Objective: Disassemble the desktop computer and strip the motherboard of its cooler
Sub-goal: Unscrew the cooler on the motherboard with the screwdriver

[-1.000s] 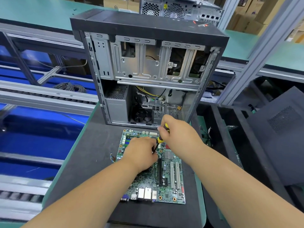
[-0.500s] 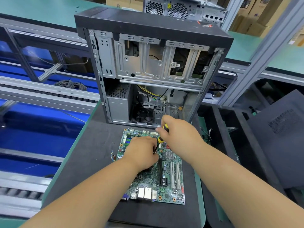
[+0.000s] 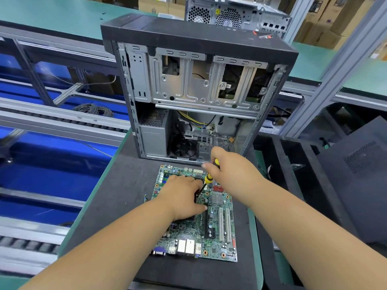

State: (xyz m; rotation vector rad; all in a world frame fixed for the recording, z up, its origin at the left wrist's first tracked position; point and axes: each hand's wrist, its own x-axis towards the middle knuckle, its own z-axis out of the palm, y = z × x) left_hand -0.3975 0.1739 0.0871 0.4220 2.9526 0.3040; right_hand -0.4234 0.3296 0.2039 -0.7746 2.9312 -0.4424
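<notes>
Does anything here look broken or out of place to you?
Nothing looks broken. The computer case stands open and gutted, loose cables hanging inside, and the motherboard lies flat on the black mat while the right hand works a screwdriver. That fits disassembly.

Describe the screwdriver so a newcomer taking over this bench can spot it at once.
Start at the open computer case standing on the black mat, then drop to the motherboard lying flat before it. The screwdriver slants down over the board's far end, gripped by the right hand; it alone has a yellow-and-black handle.
</notes>
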